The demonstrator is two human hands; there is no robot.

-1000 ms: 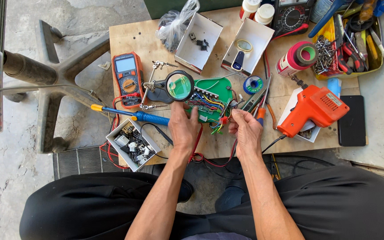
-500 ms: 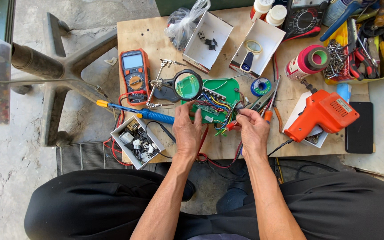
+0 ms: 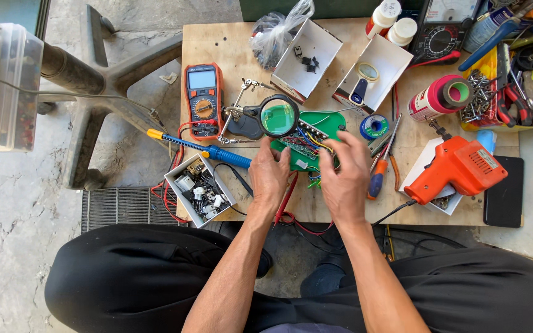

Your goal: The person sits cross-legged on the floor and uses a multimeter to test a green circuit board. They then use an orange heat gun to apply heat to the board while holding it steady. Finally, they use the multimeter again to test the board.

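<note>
**Both hands steady a green circuit board under the magnifier**

A green rectangular circuit board with coloured wires lies near the middle of the small plywood worktop, directly below the round black-framed magnifying lens on a helping-hands stand; that spot probably lets the lens cover its upper left part. The left hand rests at the board's lower left edge, fingers curled and pressing on it, as if to stop it sliding. The right hand covers the board's right end, fingers bent around its edge, thumb over the wires; whether it pinches a wire or part I cannot tell.

The board's long axis runs roughly parallel to the worktop's near edge, tilted slightly, its right end towards the far edge.

A blue-handled soldering iron with yellow collar lies by the left edge, an orange digital multimeter beyond it, and an orange soldering gun near the right edge.
</note>
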